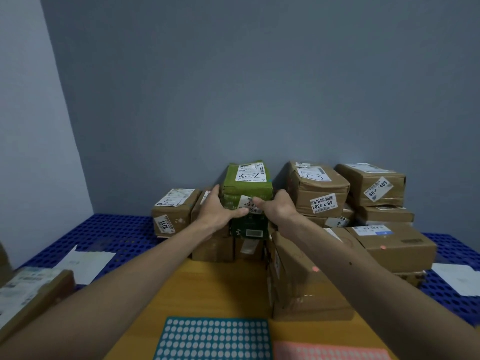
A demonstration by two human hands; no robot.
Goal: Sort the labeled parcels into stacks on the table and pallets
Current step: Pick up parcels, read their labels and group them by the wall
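A green parcel with a white label on top sits highest on the middle stack against the wall. My left hand grips its left side, thumb across the front. My right hand grips its right side, thumb on the small white sticker on the front. Under it lies a dark green parcel, then brown boxes. A brown parcel marked 1011 stands to the left. Brown parcels marked 46-3-3301 and 409 top the stacks to the right.
The wooden table carries a large brown box at the right, a teal dot-sticker sheet and a pink one at the near edge. Blue pallets flank it, with white envelopes and a box on the left.
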